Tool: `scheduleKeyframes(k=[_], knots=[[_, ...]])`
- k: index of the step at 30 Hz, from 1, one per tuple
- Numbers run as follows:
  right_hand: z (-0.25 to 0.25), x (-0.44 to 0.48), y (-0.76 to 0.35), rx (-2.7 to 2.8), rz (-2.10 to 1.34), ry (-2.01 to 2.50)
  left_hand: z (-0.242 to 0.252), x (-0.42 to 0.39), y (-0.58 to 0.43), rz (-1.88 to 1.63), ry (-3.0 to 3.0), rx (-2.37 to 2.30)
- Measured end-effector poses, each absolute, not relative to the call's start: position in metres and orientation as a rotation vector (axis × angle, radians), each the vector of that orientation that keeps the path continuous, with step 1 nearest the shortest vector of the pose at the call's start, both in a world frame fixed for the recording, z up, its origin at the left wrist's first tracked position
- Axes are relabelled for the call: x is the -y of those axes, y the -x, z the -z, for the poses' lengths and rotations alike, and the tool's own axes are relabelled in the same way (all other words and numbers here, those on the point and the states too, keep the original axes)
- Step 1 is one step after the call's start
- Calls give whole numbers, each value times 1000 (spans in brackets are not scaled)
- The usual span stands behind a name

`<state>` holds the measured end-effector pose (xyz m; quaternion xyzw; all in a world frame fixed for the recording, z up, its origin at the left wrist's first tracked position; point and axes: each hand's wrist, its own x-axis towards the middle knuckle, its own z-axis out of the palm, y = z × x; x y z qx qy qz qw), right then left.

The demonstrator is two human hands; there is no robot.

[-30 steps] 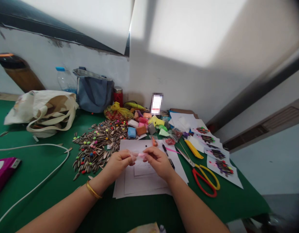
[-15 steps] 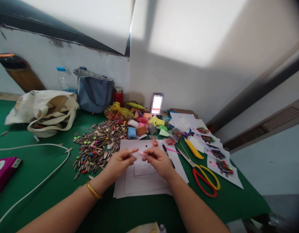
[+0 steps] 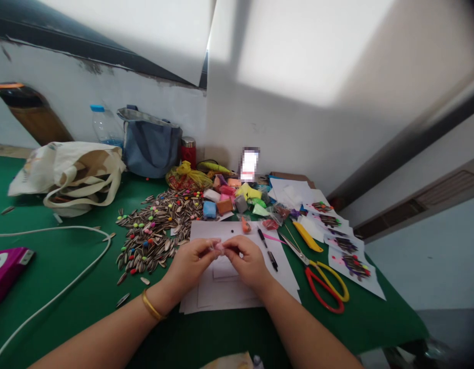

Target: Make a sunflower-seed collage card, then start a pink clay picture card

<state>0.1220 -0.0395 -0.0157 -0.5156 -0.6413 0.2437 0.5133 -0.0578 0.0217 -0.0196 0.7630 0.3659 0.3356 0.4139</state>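
Note:
My left hand [image 3: 188, 264] and my right hand [image 3: 247, 262] meet above a stack of white paper [image 3: 255, 301], fingertips pinched together. Between them is a small pink piece of modelling clay [image 3: 219, 248] in what looks like clear plastic; the fingers partly cover it. Beneath the hands lies a smaller white sheet [image 3: 226, 273], partly hidden. A black pen [image 3: 269, 251] rests on the paper beside my right hand, and a tiny black ball [image 3: 232, 231] sits beyond the fingers. Striped sunflower seeds [image 3: 156, 233] mixed with coloured balls spread out left of the stack.
Scissors [image 3: 310, 265] and a yellow cutter knife [image 3: 308, 237] lie to the right, near cards with seed decorations [image 3: 355, 266]. Coloured clay packs [image 3: 224, 206] sit behind the paper. A white cable [image 3: 73, 278], tote bag [image 3: 83, 174] and blue bag [image 3: 152, 148] occupy the left.
My hands have drawn closer together around the pink clay, and my left fingers have curled in. The clay is slightly lower and more covered by fingers.

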Motion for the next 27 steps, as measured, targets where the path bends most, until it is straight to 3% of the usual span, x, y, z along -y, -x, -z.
scheduleKeyframes(k=[8,12,27], knots=[[17,39,-125,1433,-750,1278,15,-18,54,-850,-1565,-848],[19,39,-124,1343,-914,1218,10,-16,53,-805,-1703,-831],[23,40,-115,1235,-976,1255,9,-16,56,-775,-2120,-920]])
